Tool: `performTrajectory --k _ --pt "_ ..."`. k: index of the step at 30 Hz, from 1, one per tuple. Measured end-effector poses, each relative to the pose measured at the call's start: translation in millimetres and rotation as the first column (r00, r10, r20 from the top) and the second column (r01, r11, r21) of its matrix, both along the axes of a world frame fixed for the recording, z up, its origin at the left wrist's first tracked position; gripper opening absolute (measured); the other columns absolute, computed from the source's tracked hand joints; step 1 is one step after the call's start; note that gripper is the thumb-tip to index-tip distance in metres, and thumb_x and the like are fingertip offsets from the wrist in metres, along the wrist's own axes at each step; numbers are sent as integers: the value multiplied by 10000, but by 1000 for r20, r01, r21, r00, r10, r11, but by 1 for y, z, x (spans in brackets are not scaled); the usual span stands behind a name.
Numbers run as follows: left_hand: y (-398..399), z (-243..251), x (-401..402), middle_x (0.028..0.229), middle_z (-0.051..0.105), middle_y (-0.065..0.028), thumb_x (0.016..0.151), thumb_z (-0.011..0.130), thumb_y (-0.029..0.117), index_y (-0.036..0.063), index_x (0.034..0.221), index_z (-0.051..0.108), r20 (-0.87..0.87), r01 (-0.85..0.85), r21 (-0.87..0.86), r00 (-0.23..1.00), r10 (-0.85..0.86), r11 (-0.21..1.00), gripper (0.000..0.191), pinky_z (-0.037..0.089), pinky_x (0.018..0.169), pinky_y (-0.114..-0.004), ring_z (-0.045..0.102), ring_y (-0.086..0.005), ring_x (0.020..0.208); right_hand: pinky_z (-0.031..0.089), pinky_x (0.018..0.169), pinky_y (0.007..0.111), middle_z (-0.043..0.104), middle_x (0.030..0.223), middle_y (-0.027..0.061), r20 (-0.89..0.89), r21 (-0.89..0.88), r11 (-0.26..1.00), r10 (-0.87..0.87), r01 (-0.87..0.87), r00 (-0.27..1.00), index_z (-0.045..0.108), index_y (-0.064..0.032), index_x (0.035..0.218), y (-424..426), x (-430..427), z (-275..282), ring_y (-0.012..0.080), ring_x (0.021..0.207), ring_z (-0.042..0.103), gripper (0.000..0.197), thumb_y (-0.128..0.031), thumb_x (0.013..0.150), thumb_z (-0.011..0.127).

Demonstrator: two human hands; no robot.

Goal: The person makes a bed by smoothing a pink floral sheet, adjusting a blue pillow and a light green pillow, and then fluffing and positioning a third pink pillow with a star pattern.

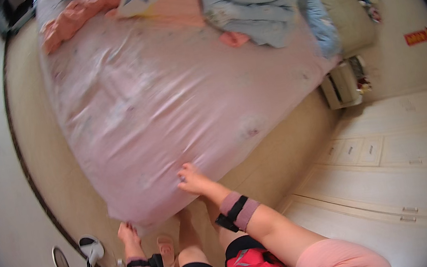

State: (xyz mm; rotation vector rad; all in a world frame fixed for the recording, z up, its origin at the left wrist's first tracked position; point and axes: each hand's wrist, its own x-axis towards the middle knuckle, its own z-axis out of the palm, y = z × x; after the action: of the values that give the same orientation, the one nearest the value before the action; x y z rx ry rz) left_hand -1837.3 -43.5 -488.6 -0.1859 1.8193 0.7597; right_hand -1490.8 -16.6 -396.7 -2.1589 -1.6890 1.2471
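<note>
A pink bed sheet (pixel 146 122) with a faint floral print is spread over the bed, with long creases running across it. At the near left corner, my left hand (pixel 128 233) is closed on the edge of the sheet. My right hand (pixel 195 180) is over the near part of the bed, to the right of my left hand. Its fingers are slightly bent and apart, with no fold of cloth visible between them. Whether the fingertips touch the sheet is unclear.
A bundled light-blue quilt (pixel 253 9) and a peach-coloured cover (pixel 175 3) lie at the far side. A padded headboard (pixel 344 12) and a small nightstand (pixel 341 84) stand at right. White cabinets (pixel 367 177) line the right; a round-headed stand (pixel 90 249) is at lower left, near a pink slipper (pixel 166 246).
</note>
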Motion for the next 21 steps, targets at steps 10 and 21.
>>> performTrajectory --k 10,21 --pt "6 -22 -36 1080 576 6 915 455 467 159 1166 528 162 62 -12 985 -59 998 404 364 832 -403 504 -176 993 356 1014 399 416 1315 207 -133 6 1000 -22 23 991 591 -4 1102 4 -11 31 362 1225 400 413 -205 752 678" --pt "36 -45 -19 1300 496 -163 883 500 518 8 1298 448 102 251 -49 964 -245 967 660 338 967 -555 459 -352 1185 347 1028 411 361 1353 237 5 -17 999 29 -29 1000 567 -25 1146 -6 1 23 388 1247 373 454 -239 762 680"
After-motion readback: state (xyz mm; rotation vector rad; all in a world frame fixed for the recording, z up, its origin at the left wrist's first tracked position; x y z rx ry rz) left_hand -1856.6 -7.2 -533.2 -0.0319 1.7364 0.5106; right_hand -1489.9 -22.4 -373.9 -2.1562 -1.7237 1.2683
